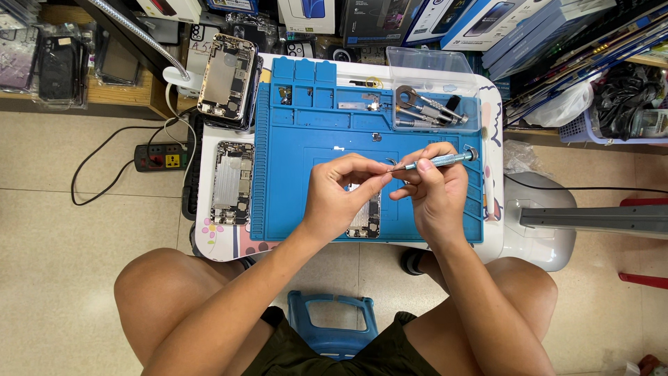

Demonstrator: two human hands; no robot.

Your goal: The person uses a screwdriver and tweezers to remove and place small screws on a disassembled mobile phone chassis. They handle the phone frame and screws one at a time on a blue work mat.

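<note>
Beige tiled floor [56, 230], small white table [209, 240], cluttered wooden shelf [118, 94] behind.

An opened phone body [364, 216] lies on the blue silicone work mat [306, 139] covering the table [490, 104]; two more opened phones [232, 182] lie left of it, a clear plastic tool tray [431, 69] behind.

Silver screwdriver [438, 161] level above opened phone [367, 217].
</note>
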